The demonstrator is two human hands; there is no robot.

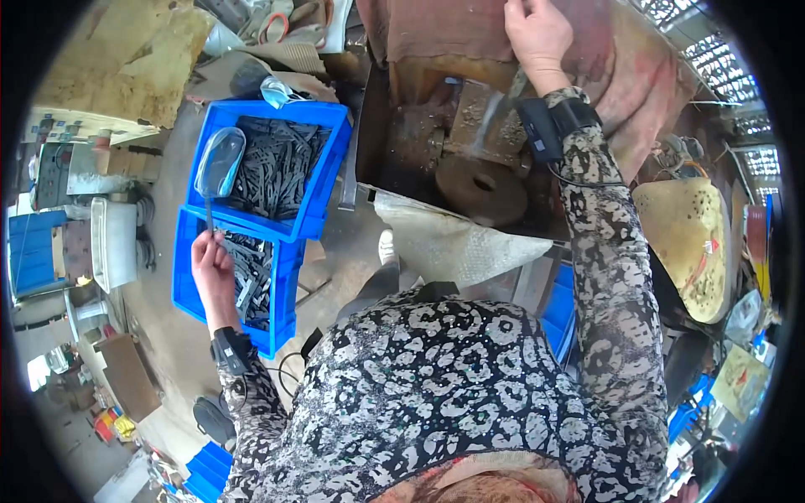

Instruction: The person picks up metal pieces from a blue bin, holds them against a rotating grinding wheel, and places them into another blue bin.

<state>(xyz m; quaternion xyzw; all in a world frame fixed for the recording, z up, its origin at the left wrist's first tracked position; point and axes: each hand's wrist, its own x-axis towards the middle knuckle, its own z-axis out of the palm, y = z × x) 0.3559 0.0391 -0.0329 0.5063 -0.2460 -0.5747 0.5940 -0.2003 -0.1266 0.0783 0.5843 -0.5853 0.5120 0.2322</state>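
Person at a rusty press, one hand feeding from a parts bin, the other up on the machine.

The left hand point(213, 270) dips into the near blue bin point(189, 289) left of the press point(470, 142), fingers closing on flat grey metal strips point(248, 281), kept within arm's reach. A second blue bin point(327, 180) beyond carries more strips and a clear scoop point(220, 161). The right hand point(537, 33) is clenched at the press's top, on what I cannot tell.
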